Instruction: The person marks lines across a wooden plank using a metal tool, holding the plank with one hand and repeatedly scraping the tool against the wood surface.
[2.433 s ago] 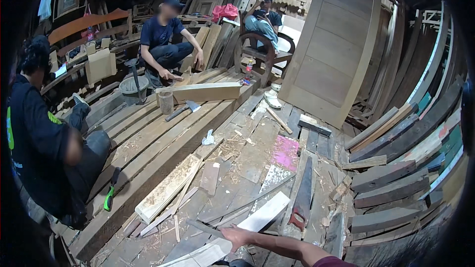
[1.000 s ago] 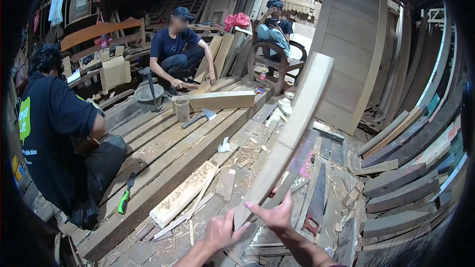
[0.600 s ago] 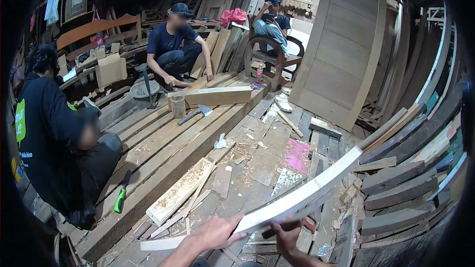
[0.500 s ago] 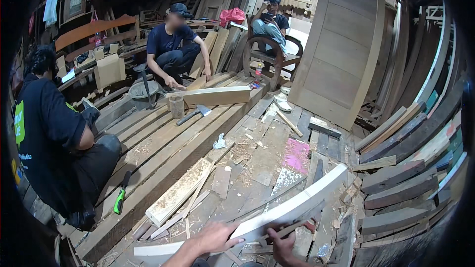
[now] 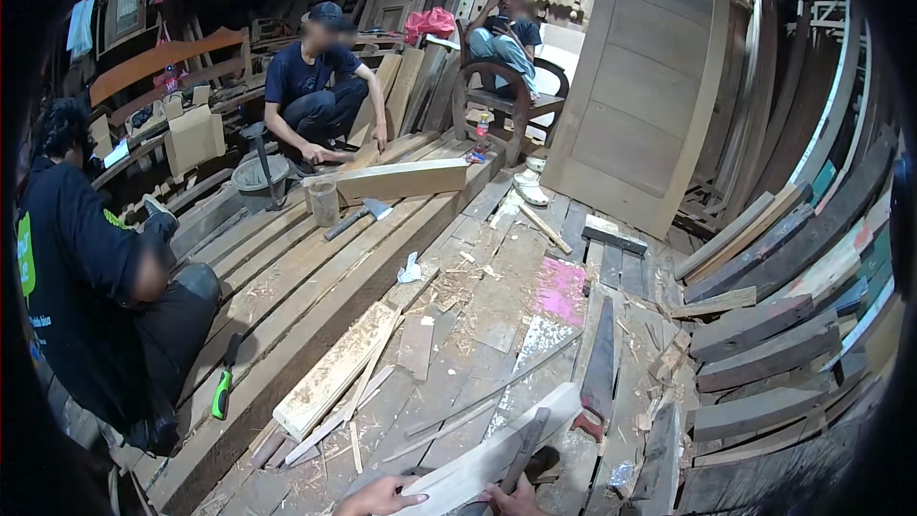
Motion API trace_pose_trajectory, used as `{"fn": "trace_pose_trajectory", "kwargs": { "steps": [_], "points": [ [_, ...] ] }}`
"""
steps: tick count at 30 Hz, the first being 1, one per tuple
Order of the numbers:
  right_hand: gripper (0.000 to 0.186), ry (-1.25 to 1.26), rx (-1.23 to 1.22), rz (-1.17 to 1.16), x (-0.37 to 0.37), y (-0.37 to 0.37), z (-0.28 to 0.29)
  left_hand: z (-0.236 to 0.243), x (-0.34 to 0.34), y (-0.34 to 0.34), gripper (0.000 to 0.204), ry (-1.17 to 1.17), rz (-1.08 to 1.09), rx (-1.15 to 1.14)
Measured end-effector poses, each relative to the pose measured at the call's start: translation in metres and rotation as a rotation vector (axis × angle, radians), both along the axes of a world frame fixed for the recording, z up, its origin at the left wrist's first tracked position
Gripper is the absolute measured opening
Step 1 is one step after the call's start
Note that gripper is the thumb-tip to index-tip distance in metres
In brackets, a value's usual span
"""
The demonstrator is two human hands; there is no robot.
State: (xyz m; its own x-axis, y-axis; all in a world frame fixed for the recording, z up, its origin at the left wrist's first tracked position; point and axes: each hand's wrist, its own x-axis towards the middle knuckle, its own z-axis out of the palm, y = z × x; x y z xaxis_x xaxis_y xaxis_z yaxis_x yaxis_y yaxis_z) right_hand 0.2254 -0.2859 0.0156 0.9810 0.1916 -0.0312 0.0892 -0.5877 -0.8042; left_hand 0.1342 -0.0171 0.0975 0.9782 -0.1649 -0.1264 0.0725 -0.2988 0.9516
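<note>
Low in the middle, a long pale wooden board (image 5: 506,449) slants from near me up toward the right. My left hand (image 5: 380,496) is closed on its near left edge, fingers partly cut off by the picture's lower rim. My right hand (image 5: 517,499) is closed around a dark, narrow, stick-like tool (image 5: 524,444) lying against the board; I cannot make out its kind. Just beyond the board's far end, a handsaw (image 5: 599,363) with a red handle rests on the floor.
Wood shavings and scraps litter the plank floor (image 5: 468,325). A beam platform on the left holds a green-handled tool (image 5: 222,392), a hatchet (image 5: 361,217) and a co-worker (image 5: 320,96). Another person (image 5: 95,277) sits left, a third (image 5: 511,38) on a chair. Timber (image 5: 764,363) lines the right.
The board has swung and come nearer, its far end now lower and further left. Both hands have dropped toward the lower edge. The tool has turned more upright, and the saw blade now shows.
</note>
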Motion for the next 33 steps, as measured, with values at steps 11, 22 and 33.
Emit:
{"fn": "trace_pose_trajectory", "kwargs": {
  "steps": [11, 22, 33],
  "points": [
    [0.038, 0.570, 0.199, 0.146, -0.012, -0.036, 0.036, -0.082, -0.056, -0.003, 0.052, 0.576, 0.052, -0.011],
    [0.038, 0.169, -0.100, 0.358, 0.014, -0.044, 0.021, -0.052, -0.031, -0.022, 0.090, 0.233, 0.264, 0.775],
    [0.068, 0.172, -0.364, 0.889, -0.012, -0.032, 0.039, -0.067, -0.048, -0.051, 0.100, 0.162, 0.371, 0.850]
  ]
}}
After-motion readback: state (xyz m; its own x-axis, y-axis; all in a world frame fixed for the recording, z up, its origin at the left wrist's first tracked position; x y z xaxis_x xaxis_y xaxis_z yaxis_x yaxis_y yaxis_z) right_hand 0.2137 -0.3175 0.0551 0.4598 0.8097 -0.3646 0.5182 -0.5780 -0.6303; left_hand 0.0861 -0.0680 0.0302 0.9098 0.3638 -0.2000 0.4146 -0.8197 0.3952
